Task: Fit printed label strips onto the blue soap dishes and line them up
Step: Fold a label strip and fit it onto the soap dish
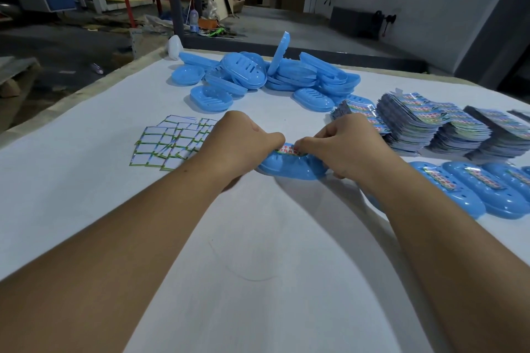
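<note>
A blue soap dish (289, 167) lies on the white table (258, 252) in front of me, held between both hands. My left hand (241, 143) grips its left end. Its right end is held by my right hand (344, 142). Thumbs and fingertips of both hands pinch a printed label strip (288, 150) with red characters across the top of the dish. To the right, several labelled dishes (470, 189) lie side by side in a row. Stacks of printed labels (430, 120) stand behind them.
A heap of unlabelled blue soap dishes (258, 77) covers the far middle of the table. White stickers with green borders (172, 143) are fanned out left of my left hand. A white object (175, 47) sits at the far table edge. Beyond is a workshop floor.
</note>
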### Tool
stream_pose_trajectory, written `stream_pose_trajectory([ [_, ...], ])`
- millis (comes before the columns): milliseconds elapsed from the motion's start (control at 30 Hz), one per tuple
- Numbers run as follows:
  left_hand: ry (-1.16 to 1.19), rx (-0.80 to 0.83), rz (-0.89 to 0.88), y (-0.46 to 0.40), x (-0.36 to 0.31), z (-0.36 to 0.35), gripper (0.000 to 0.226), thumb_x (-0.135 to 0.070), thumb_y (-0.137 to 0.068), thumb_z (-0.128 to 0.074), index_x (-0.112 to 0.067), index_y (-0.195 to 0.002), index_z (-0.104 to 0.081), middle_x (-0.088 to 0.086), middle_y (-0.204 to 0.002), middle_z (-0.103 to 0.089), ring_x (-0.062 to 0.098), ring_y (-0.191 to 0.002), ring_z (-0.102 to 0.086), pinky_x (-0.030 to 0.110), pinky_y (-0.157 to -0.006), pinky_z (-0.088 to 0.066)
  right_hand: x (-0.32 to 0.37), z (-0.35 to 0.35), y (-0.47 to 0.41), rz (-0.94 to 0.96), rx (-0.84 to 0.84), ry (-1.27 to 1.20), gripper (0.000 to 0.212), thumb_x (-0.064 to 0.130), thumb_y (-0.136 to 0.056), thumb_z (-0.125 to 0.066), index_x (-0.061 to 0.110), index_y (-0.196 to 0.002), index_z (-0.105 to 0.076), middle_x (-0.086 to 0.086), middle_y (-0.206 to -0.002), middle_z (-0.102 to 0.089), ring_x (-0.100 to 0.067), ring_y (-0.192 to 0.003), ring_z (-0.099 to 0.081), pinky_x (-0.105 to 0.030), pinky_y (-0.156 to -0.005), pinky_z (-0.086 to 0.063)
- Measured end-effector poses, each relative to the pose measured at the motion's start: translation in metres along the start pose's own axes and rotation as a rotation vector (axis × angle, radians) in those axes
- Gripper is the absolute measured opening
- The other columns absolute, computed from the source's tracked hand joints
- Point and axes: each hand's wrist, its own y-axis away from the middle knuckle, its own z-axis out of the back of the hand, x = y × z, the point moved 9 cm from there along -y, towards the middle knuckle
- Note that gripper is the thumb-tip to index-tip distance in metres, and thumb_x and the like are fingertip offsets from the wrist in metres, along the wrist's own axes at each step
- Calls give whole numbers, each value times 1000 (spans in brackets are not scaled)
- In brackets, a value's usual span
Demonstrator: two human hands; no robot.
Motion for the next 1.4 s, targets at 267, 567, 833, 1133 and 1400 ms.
stream_pose_trajectory([
  [267,-85,-38,-41,2,-3,2,36,-35,-74,-67,-1,-79,-73,5,-55,-52,17,-54,-44,30,-55,-37,0,-1,1,-1,10,15,28,40,-71,-81,14,-62,-76,-1,-45,-56,-11,-32,-41,-25,-44,-41],
  [567,-157,-73,-103,8,-11,2,27,-38,-74,-70,-15,-62,-74,-6,-58,-69,17,-65,-67,30,-60,-51,2,0,3,34,-10,78,30,42,-73,-80,18,-57,-72,2,-42,-59,-7,-29,-43,-22,-42,-39],
  [833,-184,-108,-105,5,-10,0,29,-49,-72,-77,-24,-62,-66,-14,-60,-63,5,-66,-61,24,-54,-38,10,3,6,68,-30,216,40,53,-74,-78,17,-57,-71,2,-40,-60,-12,-35,-53,-25,-49,-46],
  [1133,-228,-145,-109,4,-5,4,43,-61,-69,-75,-31,-80,-46,-17,-79,-51,-1,-70,-48,26,-53,-30,5,4,5,40,19,298,58,68,-74,-73,11,-62,-70,-2,-44,-64,-18,-43,-66,-26,-53,-51],
  [1400,-124,-110,-72,3,-3,4,28,-51,-79,-70,-29,-82,-53,-12,-81,-60,5,-72,-57,28,-55,-36,15,8,5,195,-69,210,36,61,-81,-70,25,-85,-65,11,-79,-63,-8,-72,-57,-28,-57,-38],
])
